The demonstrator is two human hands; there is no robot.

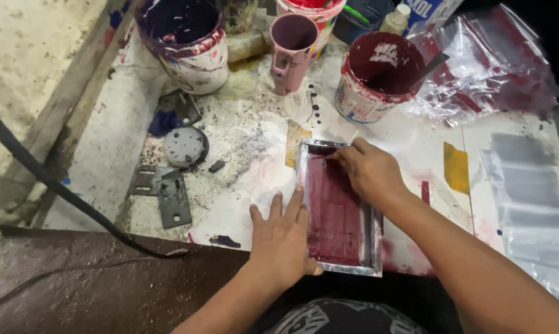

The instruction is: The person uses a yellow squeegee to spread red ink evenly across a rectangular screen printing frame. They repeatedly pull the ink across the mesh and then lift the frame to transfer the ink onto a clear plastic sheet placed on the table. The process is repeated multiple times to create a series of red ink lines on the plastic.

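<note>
Small metal-framed printing screen smeared with maroon ink sits at about 6 o'clock on the messy white table. Left hand is spread flat, fingers splayed, pressing down on the frame's left edge. Right hand is curled at the frame's top end, fingertips bunched on something I can't make out. Bucket of maroon ink is at 1 o'clock, pink mug at 12, stacked clear plastic bags at 3.

Pink mug, purple-stained bucket
</note>
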